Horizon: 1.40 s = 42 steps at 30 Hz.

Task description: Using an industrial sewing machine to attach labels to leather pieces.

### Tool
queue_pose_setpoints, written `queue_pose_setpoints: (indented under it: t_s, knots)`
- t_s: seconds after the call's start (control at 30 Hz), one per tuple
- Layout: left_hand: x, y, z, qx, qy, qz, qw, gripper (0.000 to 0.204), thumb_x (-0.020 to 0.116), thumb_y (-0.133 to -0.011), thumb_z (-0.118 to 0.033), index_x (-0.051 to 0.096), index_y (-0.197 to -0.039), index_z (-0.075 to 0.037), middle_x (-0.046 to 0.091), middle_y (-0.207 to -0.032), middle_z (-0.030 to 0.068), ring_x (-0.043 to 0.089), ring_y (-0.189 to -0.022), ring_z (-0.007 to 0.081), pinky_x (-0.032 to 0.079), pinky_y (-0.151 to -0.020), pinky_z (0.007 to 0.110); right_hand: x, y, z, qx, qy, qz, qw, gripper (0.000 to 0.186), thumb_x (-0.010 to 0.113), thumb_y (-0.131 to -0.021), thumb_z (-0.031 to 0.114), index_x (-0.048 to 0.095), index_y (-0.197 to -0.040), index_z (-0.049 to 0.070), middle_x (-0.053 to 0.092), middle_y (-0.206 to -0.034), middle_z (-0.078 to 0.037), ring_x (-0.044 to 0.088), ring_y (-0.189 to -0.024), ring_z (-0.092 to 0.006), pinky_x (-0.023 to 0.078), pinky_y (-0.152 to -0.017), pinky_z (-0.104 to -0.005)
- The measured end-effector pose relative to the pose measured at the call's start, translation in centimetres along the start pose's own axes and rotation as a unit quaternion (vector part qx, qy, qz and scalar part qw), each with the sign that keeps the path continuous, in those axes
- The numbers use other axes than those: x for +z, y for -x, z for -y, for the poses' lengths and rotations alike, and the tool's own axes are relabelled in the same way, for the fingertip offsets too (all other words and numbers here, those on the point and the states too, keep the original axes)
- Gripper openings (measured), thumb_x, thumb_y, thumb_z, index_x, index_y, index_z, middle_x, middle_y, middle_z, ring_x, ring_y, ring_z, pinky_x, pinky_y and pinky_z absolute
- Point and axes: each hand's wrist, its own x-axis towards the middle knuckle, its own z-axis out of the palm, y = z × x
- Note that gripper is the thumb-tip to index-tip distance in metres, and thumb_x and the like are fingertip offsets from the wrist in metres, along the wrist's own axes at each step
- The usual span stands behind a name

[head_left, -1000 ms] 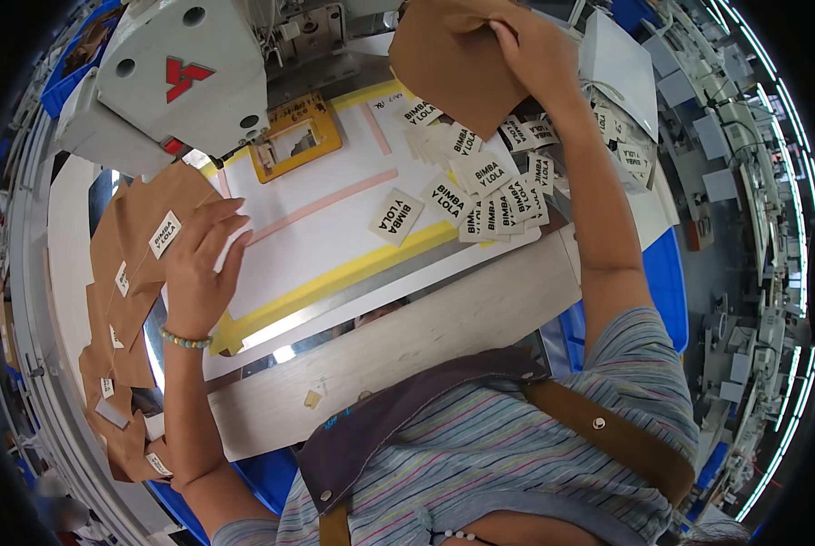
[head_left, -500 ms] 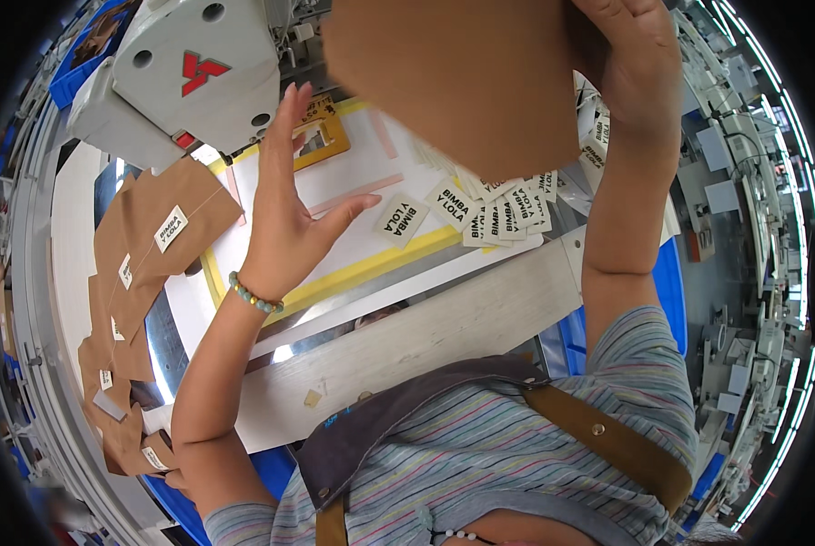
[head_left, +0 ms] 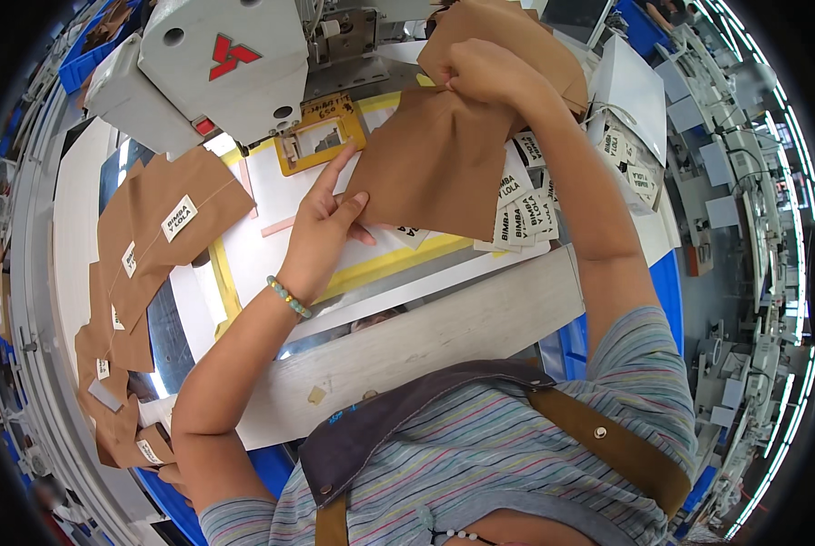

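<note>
A brown fabric piece [head_left: 430,164] is stretched between my two hands over the white work plate [head_left: 266,214] with yellow tape edges. My left hand [head_left: 321,227] grips its left edge, thumb on top and index finger extended. My right hand [head_left: 485,73] pinches its upper edge, fingers closed. Beyond that hand lie more brown pieces [head_left: 553,68]. Loose white labels [head_left: 521,218] with dark print lie partly under the held piece. A yellow clamp frame [head_left: 321,141] rests on the plate just past my left fingertips.
A white sewing machine head [head_left: 230,82] stands at the upper left. Brown pieces with labels [head_left: 175,205] trail down the left side, joined by a thread line. At right, a white box [head_left: 630,91] sits beside more labels. Blue bins [head_left: 93,45] stand at far left and below the table.
The brown piece has come down from high up to over the plate. My left hand has moved right and taken its left edge; my right hand has moved left and now pinches its top.
</note>
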Motion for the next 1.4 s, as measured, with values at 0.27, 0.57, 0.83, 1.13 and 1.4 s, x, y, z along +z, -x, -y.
queue_pose_setpoints:
  t_s: [0.27,0.57,0.83,1.13,1.4]
  knots:
    - [-2.2,-0.5,-0.1,-0.112,0.163,0.05,0.979,0.046,0.046,-0.113,-0.004,0.05,-0.159,0.003,0.067,-0.105,0.0017,0.078,-0.101,0.0181,0.061,-0.079,0.023,3.4,-6.2,2.1,-0.061,-0.093,-0.098,0.989,0.018,0.066,-0.091,0.015,0.081,-0.097,0.008,0.079,-0.095,-0.018,0.076,-0.094,-0.0377,0.06,-0.083,-0.0484]
    - [-3.2,0.1,0.2,-0.111,0.197,0.081,0.971,0.047,0.044,-0.114,-0.004,0.045,-0.16,0.008,0.07,-0.126,0.0109,0.076,-0.106,0.0169,0.062,-0.084,0.023,1.7,-2.8,0.4,-0.032,0.014,-0.025,0.999,0.015,0.07,-0.085,0.014,0.08,-0.09,0.004,0.076,-0.089,-0.022,0.073,-0.086,-0.0422,0.057,-0.079,-0.0514]
    - [-1.4,-2.1,-1.0,-0.116,0.211,0.04,0.97,0.044,0.042,-0.114,-0.005,0.047,-0.155,0.009,0.066,-0.138,0.0185,0.075,-0.112,0.0208,0.063,-0.087,0.026,1.7,-5.5,0.4,0.028,0.034,0.016,0.999,0.022,0.064,-0.092,0.017,0.081,-0.099,0.005,0.08,-0.104,-0.019,0.075,-0.1,-0.0402,0.06,-0.088,-0.0492]
    - [-4.7,1.6,-0.3,0.009,0.134,-0.121,0.984,0.046,0.042,-0.116,-0.008,0.044,-0.158,0.01,0.068,-0.14,0.0134,0.07,-0.108,0.02,0.059,-0.094,0.031,5.0,-5.6,2.0,-0.05,-0.354,-0.088,0.93,0.041,0.064,-0.101,0.021,0.071,-0.138,0.005,0.08,-0.117,-0.012,0.077,-0.109,-0.0297,0.057,-0.099,-0.0409]
    - [-8.3,4.6,0.5,0.047,-0.018,-0.221,0.974,0.058,0.059,-0.109,-0.006,0.041,-0.164,0.002,0.063,-0.15,0.0131,0.064,-0.126,0.0194,0.054,-0.104,0.036,2.0,7.4,7.5,-0.146,-0.208,-0.169,0.952,0.036,0.071,-0.103,0.026,0.074,-0.135,0.008,0.073,-0.135,-0.015,0.065,-0.13,-0.0325,0.049,-0.112,-0.0437]
